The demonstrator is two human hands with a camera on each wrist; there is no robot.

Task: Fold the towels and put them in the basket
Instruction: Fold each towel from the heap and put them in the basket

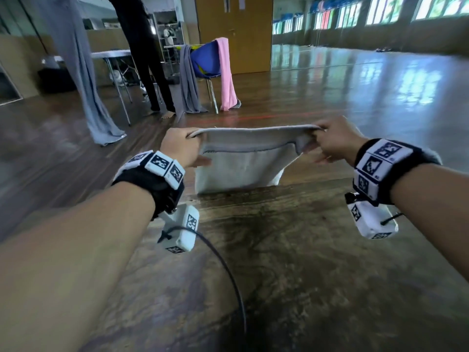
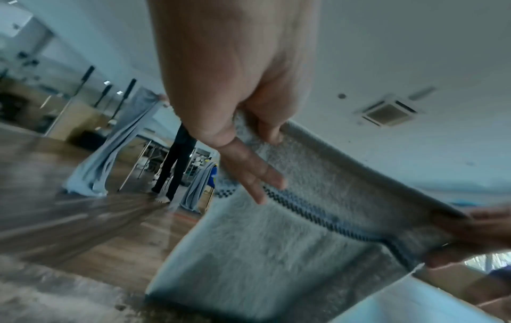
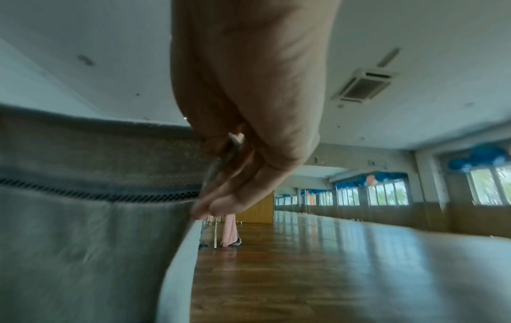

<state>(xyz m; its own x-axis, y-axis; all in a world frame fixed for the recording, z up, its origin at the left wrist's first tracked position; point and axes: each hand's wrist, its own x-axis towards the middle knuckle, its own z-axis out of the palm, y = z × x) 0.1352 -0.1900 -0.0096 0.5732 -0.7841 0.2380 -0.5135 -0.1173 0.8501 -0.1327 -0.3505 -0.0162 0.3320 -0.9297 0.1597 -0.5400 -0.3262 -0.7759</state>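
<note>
A light grey towel [image 1: 238, 163] with a dark stitched band hangs doubled over between my two hands, above the far edge of a worn wooden table [image 1: 279, 250]. My left hand [image 1: 184, 148] pinches its top left corner, thumb and forefinger on the hem, the other fingers lying straight on the cloth. My right hand [image 1: 332, 142] pinches the top right corner. The left wrist view shows the towel [image 2: 276, 229] held under my left hand [image 2: 249, 135]; the right wrist view shows the towel [image 3: 83, 196] in my right hand [image 3: 235, 153]. No basket is in view.
A blue chair [image 1: 205, 59] draped with a pink towel [image 1: 227, 74] and a grey towel [image 1: 189, 82] stands ahead on the wooden floor. A person in black [image 1: 149, 59] holds a long grey cloth [image 1: 83, 72] by a folding table [image 1: 111, 55] at the left.
</note>
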